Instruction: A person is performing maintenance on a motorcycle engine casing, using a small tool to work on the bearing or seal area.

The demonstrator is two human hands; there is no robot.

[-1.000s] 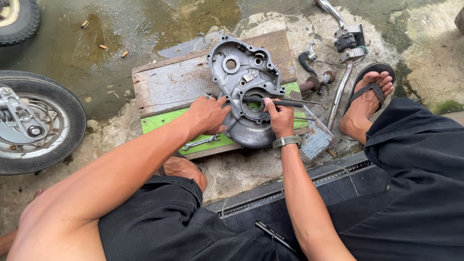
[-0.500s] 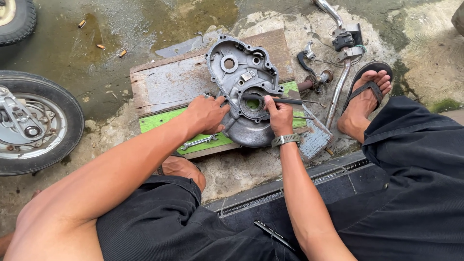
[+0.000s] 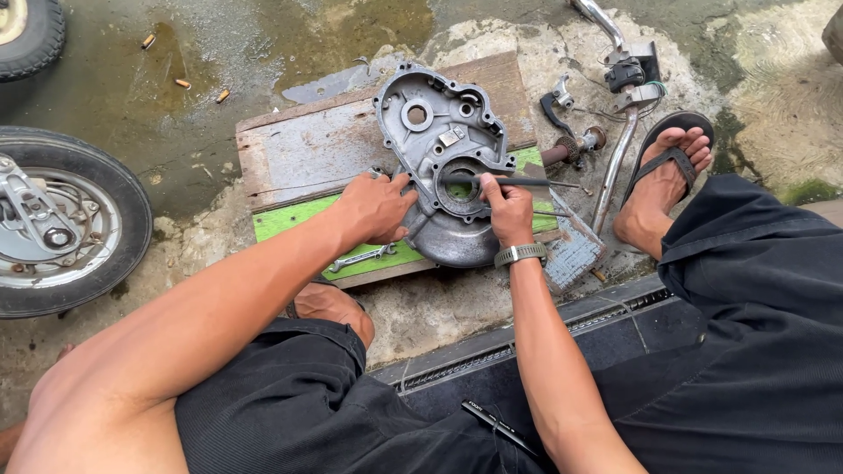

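A grey metal engine cover [image 3: 439, 132] lies open side up on wooden boards [image 3: 316, 154]. My left hand [image 3: 376, 207] presses on the cover's left rim and steadies it. My right hand [image 3: 507, 209], with a watch on the wrist, grips a thin dark metal tool [image 3: 536, 183] that lies across the cover's round opening [image 3: 463, 186]. The tool's tip points right, past the cover's edge.
A small wrench [image 3: 356, 259] lies on the green board below my left hand. A tyre with its hub [image 3: 61, 224] stands at the left. A handlebar piece [image 3: 628, 79] and lever parts lie at the upper right, beside my sandalled foot [image 3: 663, 180]. A wire brush [image 3: 575, 250] lies near the cover.
Both hands stay on the cover. My right hand has shifted the tool slightly across the round opening.
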